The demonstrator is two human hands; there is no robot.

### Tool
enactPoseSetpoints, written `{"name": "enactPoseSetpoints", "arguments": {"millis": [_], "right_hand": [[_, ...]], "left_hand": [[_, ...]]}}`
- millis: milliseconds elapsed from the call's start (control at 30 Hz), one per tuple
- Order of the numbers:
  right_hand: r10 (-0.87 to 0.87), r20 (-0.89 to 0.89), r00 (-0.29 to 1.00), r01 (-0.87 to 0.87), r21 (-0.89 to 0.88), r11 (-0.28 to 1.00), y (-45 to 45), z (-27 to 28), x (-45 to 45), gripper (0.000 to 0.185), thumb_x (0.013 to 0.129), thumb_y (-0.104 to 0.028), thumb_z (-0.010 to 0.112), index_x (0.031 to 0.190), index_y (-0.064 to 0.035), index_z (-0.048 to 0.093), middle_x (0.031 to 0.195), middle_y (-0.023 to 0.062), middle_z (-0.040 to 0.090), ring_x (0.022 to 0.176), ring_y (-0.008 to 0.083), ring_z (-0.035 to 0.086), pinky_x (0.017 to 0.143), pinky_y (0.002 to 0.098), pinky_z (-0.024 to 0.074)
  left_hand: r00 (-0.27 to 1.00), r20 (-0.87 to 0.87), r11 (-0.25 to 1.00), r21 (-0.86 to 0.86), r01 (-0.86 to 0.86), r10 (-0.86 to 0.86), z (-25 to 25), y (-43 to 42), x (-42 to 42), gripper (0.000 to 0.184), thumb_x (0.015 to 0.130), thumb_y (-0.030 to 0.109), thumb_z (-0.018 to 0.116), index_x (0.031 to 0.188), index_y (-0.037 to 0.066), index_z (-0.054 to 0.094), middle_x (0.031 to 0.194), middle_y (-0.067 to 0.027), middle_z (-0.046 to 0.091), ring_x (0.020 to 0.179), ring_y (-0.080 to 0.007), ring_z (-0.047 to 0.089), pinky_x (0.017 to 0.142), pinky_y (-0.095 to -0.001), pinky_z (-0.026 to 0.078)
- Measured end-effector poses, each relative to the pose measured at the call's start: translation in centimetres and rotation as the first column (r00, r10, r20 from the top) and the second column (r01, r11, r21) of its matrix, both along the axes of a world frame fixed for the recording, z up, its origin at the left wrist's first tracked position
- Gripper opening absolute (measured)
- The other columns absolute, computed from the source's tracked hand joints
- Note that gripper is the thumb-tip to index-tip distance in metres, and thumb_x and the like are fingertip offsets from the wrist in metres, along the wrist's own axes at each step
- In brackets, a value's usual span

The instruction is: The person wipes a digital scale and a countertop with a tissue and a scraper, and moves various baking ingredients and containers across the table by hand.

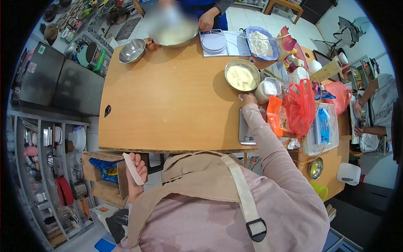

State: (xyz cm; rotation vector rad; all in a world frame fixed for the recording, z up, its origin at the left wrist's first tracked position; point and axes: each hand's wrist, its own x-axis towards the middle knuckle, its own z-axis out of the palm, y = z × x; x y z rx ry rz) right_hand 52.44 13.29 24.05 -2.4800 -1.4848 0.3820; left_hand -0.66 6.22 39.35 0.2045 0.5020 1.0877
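My left hand is low at the left, below the table's front edge, its fingers wrapped round a flat, pale pink, scraper-like piece. My right hand reaches over the table, just below a steel bowl of pale yellow powder. Its fingers are bent, with a small white thing at their tips; whether they also touch the bowl I cannot tell. Under my right forearm lies a kitchen scale, partly covered by the sleeve.
Across the wooden table, a co-worker's hand touches a large bowl. Nearby are a small steel bowl, a white scale and a flour tray. Jars and a red bag crowd the right. Another person stands far right.
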Motion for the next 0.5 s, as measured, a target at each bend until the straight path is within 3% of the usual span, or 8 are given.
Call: {"name": "enactPoseSetpoints", "arguments": {"millis": [67, 200, 300, 400, 500], "right_hand": [[0.007, -0.018, 1.0, -0.006, 0.069, 0.998, 0.5, -1.4, -0.5, 0.025, 0.07, -0.007, 0.064, 0.091, -0.0183, 0.071, 0.086, 0.0106, 0.062, 0.089, 0.0287, 0.061, 0.078, 0.0373, 0.0485], [0.094, -0.03, 0.995, -0.09, 0.103, 0.991, 0.4, -2.2, -2.0, 0.017, 0.07, -0.01, 0.064, 0.086, -0.0138, 0.07, 0.084, 0.0113, 0.06, 0.085, 0.0301, 0.061, 0.075, 0.0387, 0.0489], [0.3, 0.082, 0.95, -0.305, 0.057, 0.951, -0.2, 0.1, -2.4, 0.017, 0.074, -0.009, 0.06, 0.087, -0.0131, 0.069, 0.087, 0.0115, 0.059, 0.083, 0.0313, 0.061, 0.074, 0.0393, 0.049], [0.306, 0.086, 0.948, -0.315, 0.114, 0.942, 0.0, -3.3, 0.6, 0.02, 0.077, -0.009, 0.056, 0.093, -0.0129, 0.068, 0.093, 0.0137, 0.058, 0.088, 0.0326, 0.059, 0.077, 0.0403, 0.0484], [0.171, 0.134, 0.976, -0.159, -0.094, 0.983, -1.0, 0.1, 0.2, 0.027, 0.078, -0.011, 0.054, 0.104, -0.0122, 0.063, 0.104, 0.0152, 0.056, 0.098, 0.0341, 0.055, 0.083, 0.0414, 0.0462]], "left_hand": [[1.0, -0.01, 1.0, 0.001, -0.004, 0.004, 0.0, -0.1, 0.2, 0.017, 0.097, 0.021, 0.039, 0.084, 0.009, 0.038, 0.07, -0.004, 0.037, 0.049, -0.0108, 0.039, 0.039, -0.0202, 0.037], [0.998, -0.059, 1.0, -0.02, -0.024, 0.023, -0.1, -0.7, 0.1, 0.018, 0.097, 0.022, 0.04, 0.083, 0.01, 0.038, 0.07, -0.0034, 0.037, 0.048, -0.0097, 0.038, 0.039, -0.0193, 0.036], [0.997, -0.067, 0.999, -0.026, -0.04, 0.038, 0.1, -1.3, 0.1, 0.018, 0.097, 0.022, 0.04, 0.083, 0.01, 0.038, 0.07, -0.0031, 0.037, 0.048, -0.009, 0.038, 0.039, -0.0186, 0.036], [0.995, -0.063, 0.997, -0.025, -0.075, 0.073, 0.3, -1.7, -0.1, 0.018, 0.097, 0.023, 0.04, 0.084, 0.01, 0.038, 0.07, -0.0029, 0.037, 0.048, -0.009, 0.038, 0.039, -0.0187, 0.036], [0.994, -0.04, 0.994, -0.028, -0.103, 0.102, 0.3, -2.3, -0.2, 0.019, 0.097, 0.024, 0.039, 0.084, 0.01, 0.039, 0.07, -0.003, 0.037, 0.048, -0.0092, 0.038, 0.038, -0.0192, 0.036]]}}
